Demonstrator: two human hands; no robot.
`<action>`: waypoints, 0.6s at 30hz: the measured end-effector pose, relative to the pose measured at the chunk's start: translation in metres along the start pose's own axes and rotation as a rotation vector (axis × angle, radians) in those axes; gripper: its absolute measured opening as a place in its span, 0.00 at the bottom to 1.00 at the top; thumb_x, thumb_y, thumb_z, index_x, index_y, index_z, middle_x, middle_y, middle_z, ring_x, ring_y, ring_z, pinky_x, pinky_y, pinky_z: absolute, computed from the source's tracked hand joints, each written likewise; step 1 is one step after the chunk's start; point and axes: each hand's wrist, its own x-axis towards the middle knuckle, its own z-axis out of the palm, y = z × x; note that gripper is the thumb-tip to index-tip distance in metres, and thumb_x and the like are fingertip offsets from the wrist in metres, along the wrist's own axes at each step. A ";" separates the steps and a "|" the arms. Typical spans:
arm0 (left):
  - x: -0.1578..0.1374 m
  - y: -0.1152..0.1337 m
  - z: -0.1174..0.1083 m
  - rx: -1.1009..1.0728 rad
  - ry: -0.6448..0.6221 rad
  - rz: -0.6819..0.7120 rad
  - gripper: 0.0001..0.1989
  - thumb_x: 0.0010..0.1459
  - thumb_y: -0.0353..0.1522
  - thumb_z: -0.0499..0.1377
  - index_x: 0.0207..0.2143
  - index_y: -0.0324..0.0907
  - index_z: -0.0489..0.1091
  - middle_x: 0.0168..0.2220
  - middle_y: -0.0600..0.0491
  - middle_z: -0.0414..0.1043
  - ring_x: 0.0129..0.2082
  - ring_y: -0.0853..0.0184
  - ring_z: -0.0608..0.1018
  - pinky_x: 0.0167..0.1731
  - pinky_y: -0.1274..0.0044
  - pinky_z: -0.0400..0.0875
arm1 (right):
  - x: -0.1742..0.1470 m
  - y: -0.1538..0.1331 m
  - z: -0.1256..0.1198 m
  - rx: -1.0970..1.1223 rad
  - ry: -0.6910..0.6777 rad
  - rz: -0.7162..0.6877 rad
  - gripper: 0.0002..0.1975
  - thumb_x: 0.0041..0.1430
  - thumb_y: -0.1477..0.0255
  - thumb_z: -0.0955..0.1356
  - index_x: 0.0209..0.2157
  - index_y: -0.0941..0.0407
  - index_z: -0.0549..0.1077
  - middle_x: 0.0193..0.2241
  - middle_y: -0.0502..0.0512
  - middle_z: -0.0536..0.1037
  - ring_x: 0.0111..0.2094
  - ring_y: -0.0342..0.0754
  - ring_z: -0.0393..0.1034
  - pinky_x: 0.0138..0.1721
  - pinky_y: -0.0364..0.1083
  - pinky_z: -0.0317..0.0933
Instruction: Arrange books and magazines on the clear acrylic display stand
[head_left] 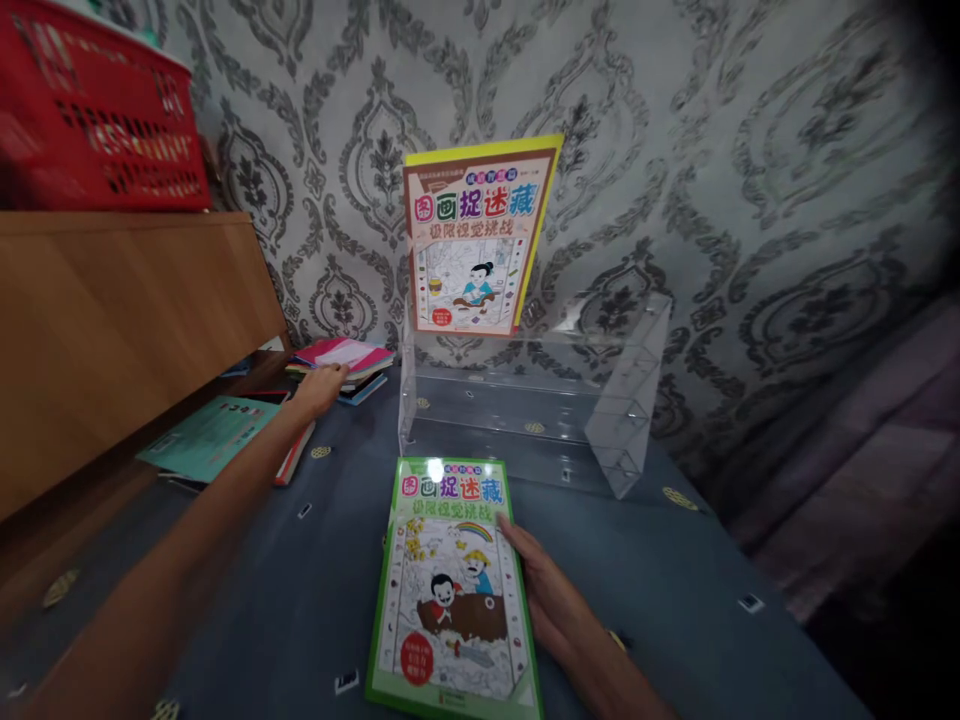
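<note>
the left hand (322,388) reaches onto the stack of books (366,386) with a pink cover on top; its fingertips are hard to make out there, so i cannot tell whether they pinch anything. the right hand (551,590) grips the right edge of the green-bordered book (442,615), thumb against the edge of the cover, the other fingers hidden. that book is tilted up in front of the clear display rack (626,430), its lower edge cut off by the frame.

its title reads 图画捉迷藏, with 极限视觉挑战 beneath; glare whitens part of the top line, and the lettering in the red circle is too small to read surely. the brown-bordered book (469,285) in the rack bears the same two lines, with 成语智慧篇 above. it covers all but the yellow rim of whatever stands behind it.

the left forearm partly hides the teal book (206,440), whose print is illegible. the red basket (127,110) on the wooden cabinet (120,330) is cut off at left. the far right sinks into darkness.
</note>
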 end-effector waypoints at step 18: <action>-0.134 0.144 -0.094 -1.495 0.339 0.102 0.12 0.65 0.36 0.52 0.43 0.40 0.73 0.37 0.47 0.78 0.35 0.63 0.81 0.38 0.73 0.76 | 0.004 0.004 -0.004 -0.275 -0.162 -0.115 0.22 0.58 0.57 0.71 0.44 0.62 0.79 0.41 0.65 0.84 0.51 0.61 0.77 0.55 0.60 0.68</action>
